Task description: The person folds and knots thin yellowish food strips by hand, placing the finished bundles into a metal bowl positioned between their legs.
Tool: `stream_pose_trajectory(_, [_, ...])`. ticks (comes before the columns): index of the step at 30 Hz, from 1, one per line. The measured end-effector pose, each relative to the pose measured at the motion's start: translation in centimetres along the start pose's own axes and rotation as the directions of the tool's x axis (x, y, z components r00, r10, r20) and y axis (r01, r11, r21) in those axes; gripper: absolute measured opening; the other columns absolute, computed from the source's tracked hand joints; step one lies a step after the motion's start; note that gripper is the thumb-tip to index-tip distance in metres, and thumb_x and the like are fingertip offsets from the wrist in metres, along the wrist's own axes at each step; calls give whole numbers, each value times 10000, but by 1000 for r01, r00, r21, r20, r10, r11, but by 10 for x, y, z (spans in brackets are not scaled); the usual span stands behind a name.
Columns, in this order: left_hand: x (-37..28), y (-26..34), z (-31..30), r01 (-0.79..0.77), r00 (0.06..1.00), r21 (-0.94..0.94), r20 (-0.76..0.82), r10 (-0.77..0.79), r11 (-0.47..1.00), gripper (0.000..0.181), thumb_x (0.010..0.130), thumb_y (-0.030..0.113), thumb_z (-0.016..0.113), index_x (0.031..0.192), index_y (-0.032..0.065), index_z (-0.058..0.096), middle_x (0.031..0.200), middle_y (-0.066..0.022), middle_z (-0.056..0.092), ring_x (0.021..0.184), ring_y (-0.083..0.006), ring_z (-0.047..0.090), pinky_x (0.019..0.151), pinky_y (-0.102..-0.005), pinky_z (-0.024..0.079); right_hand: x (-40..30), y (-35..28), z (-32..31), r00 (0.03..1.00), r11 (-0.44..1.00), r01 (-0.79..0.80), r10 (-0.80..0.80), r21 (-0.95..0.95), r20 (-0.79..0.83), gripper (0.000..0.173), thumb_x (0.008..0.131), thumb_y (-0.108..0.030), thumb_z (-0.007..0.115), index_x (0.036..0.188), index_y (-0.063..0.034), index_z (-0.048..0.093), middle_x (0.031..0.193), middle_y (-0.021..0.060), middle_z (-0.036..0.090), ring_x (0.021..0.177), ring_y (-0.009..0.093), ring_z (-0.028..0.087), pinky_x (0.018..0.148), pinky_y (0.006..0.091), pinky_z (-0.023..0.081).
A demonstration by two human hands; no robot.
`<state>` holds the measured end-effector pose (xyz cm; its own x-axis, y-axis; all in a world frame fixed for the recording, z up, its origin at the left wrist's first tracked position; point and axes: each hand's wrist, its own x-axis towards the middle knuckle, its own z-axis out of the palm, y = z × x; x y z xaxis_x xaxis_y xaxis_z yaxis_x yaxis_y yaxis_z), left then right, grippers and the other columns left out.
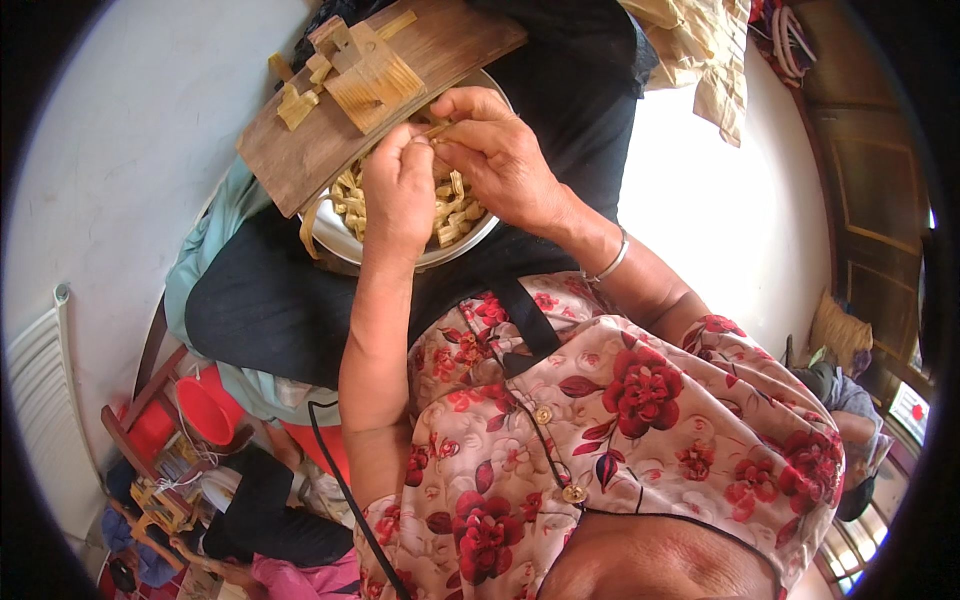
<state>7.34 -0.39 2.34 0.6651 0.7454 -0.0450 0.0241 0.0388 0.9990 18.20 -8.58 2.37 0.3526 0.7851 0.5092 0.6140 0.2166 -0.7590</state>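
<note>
My left hand (399, 191) and my right hand (499, 161) meet over a metal bowl (325, 231) on the lap. Pinched between the fingertips of both is a thin tan strip (434, 131) of what looks like dried plant fibre; the fingers hide most of it. Below them, the bowl holds folded, braided-looking strips (452, 219) of the same colour. A wooden board (279, 156) rests across the bowl's far side. It carries a notched wooden block (376, 81) with a flat strip piece (297, 106) beside it.
A loose strip (307, 229) hangs over the bowl's left rim. Black cloth (262, 292) covers the lap. Brown crumpled paper (712, 67) lies at upper right. Red plastic containers (206, 409) stand at lower left, near another seated person (262, 517). A further person (851, 405) appears at far right.
</note>
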Motion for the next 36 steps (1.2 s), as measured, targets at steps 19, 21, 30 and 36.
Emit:
stream_pose_trajectory(19, [-41, -8, -32, -307, 934, 797, 149, 323, 519, 121, 874, 120, 563, 967, 44, 579, 861, -120, 635, 742, -353, 607, 599, -414, 479, 26, 12, -32, 898, 992, -85, 116, -92, 425, 290, 903, -273, 600, 1031, -15, 633, 852, 108, 639, 829, 225, 643, 766, 306, 517])
stream_pose_trajectory(21, [-35, -5, -30, -302, 937, 727, 107, 333, 617, 107, 884, 134, 573, 949, 50, 576, 815, -131, 626, 725, -343, 605, 585, -400, 474, 31, 4, -37, 829, 978, -6, 122, -209, 546, 266, 891, -279, 615, 937, -19, 646, 751, 133, 630, 745, 256, 652, 702, 324, 521])
stream_pose_trajectory(30, [-34, 11, -47, -34, 978, 261, 209, -22, 965, 103, 917, 77, 570, 838, 11, 568, 671, 23, 469, 639, -51, 408, 579, -221, 382, 34, 3, -58, 724, 997, -5, 55, -75, 687, 217, 846, -229, 654, 872, -14, 638, 713, 140, 625, 677, 262, 638, 609, 356, 489])
stream_pose_trajectory(36, [-15, 12, -27, 118, 966, 47, 228, -126, 992, 128, 918, 100, 577, 848, -6, 588, 656, 46, 467, 619, -49, 406, 564, -217, 376, 52, -27, -39, 694, 800, 477, -90, -363, 715, 264, 737, -254, 703, 875, -41, 629, 753, 125, 647, 758, 294, 653, 661, 377, 507])
